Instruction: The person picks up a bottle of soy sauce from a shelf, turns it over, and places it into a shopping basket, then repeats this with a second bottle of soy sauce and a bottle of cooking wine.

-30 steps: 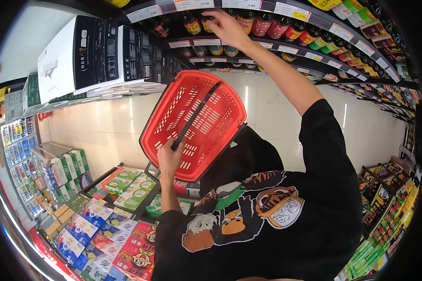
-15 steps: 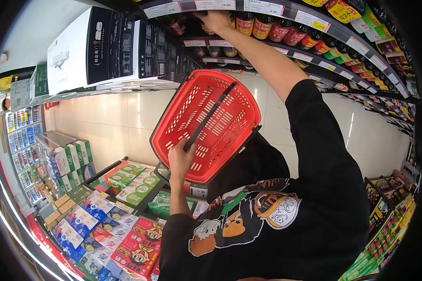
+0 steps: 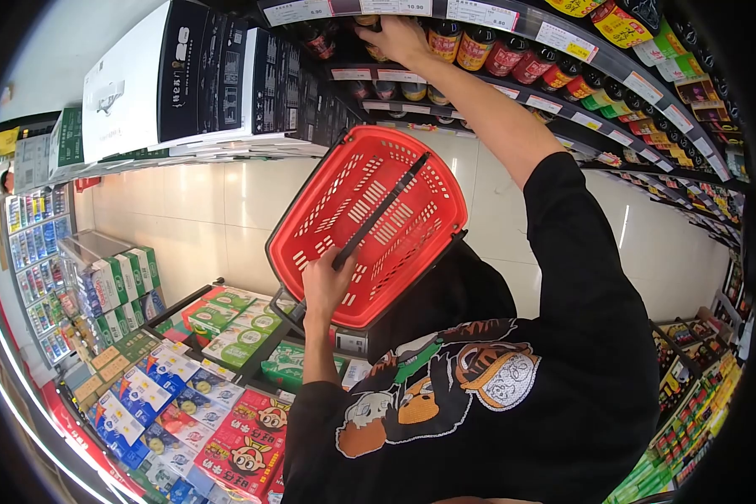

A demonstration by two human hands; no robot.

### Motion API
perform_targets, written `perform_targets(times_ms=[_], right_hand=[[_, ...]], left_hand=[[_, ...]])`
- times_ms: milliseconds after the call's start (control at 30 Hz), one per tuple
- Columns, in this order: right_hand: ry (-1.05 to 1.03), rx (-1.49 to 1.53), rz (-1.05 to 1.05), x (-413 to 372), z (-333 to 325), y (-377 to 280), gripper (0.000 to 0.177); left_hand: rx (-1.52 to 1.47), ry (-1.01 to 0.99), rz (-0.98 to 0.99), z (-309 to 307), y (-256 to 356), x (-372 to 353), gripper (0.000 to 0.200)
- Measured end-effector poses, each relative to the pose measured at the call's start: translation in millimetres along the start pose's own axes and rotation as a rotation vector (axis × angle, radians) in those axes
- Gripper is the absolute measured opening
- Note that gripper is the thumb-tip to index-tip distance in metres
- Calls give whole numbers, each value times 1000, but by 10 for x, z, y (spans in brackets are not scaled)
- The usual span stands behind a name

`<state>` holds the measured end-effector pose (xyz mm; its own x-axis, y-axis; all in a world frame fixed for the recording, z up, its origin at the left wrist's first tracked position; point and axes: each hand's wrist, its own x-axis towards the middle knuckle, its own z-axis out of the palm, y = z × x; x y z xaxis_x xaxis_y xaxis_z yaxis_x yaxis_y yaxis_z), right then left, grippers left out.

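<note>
A red plastic shopping basket (image 3: pixel 311 202) with slotted walls hangs tilted in front of my body. My left hand (image 3: pixel 323 281) is closed around its black carry handle (image 3: pixel 386 202). Stretched out to the shelf at the top, my right hand (image 3: pixel 401 39) has its fingers wrapped round a dark bottle (image 3: pixel 376 52) with a yellowish label, partly hidden by the fingers. Right beside that hand stands a row of bottles with red and yellow labels, among them a yellow-labelled bottle (image 3: pixel 476 49) and a red-labelled bottle (image 3: pixel 506 56).
Price-tag rails (image 3: pixel 567 42) edge the curved-looking shelves above and right. Stacked black-and-white cartons (image 3: pixel 202 84) rise at the left of the shelf. Boxed drinks, including red boxes (image 3: pixel 244 445), lie on a low display at lower left. Pale floor tiles (image 3: pixel 185 197) run between.
My right hand has drawn slightly rightward, and more of the bottle in its fingers now shows. My left hand still holds the basket handle, almost unmoved.
</note>
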<state>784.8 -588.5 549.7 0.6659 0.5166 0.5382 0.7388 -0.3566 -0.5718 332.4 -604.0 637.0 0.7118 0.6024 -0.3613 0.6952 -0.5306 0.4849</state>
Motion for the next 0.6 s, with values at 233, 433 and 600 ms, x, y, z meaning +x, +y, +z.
perform_targets(times_ms=[233,433,600], right_hand=[[-126,-7,151,-133,-230,-152,65],[-133,173,0,-410,-419,-283,48],[-203,323,84,-508,-919,-678,48]], left_hand=[[-20,16,21,19,-72,-41,34],[-34,32,27,22,-144,-77,41],[-37,30,34,-9,-180,-120,41]])
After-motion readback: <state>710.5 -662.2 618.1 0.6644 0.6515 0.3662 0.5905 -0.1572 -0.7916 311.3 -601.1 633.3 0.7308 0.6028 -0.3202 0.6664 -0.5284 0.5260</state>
